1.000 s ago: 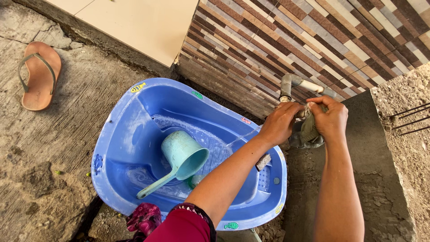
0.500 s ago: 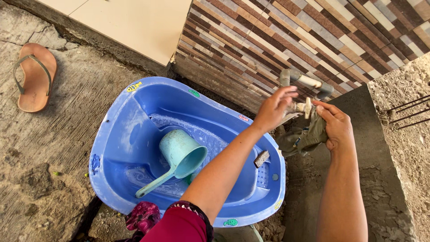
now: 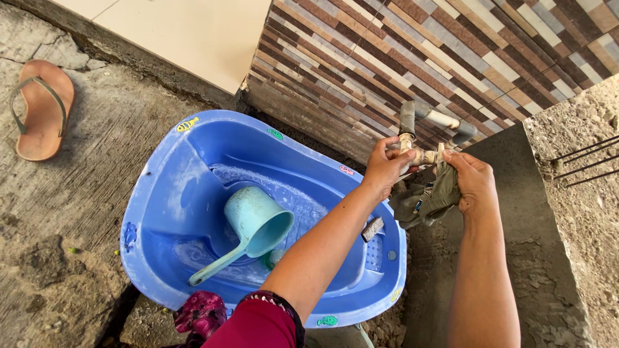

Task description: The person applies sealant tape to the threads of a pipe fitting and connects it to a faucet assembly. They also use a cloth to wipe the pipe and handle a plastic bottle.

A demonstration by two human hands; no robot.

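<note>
Both hands work at the tap (image 3: pixel 418 154), a short brass-coloured fitting hanging from a grey pipe (image 3: pixel 431 118) that runs along the striped tile wall (image 3: pixel 412 58). Left hand (image 3: pixel 385 169) has its fingers curled together around the tap's body, gripping it from the left side. Right hand (image 3: pixel 472 183) is clamped on a dark, wet cloth (image 3: pixel 431 200), bunched in the fist with the rest of the fabric hanging down just below the tap; whether the cloth touches the tap itself I cannot tell.

Nearest the camera, a maroon sleeve (image 3: pixel 258 325) with a patterned cuff covers the left upper arm. Under that arm sits a blue plastic tub (image 3: pixel 167 193), tilted on the rough concrete ground (image 3: pixel 77 212), with shallow soapy water in its bottom. A teal plastic dipper (image 3: pixel 248 229) lies on its side in the tub, handle pointing toward the near rim. A small scrubbing block (image 3: pixel 372 229) rests inside the tub's right end. To the right rises a grey cement slab (image 3: pixel 516 212). Far left, well apart from the tub, an orange flip-flop (image 3: pixel 40 109) lies on the ground below a cream tiled step (image 3: pixel 187 35)
</note>
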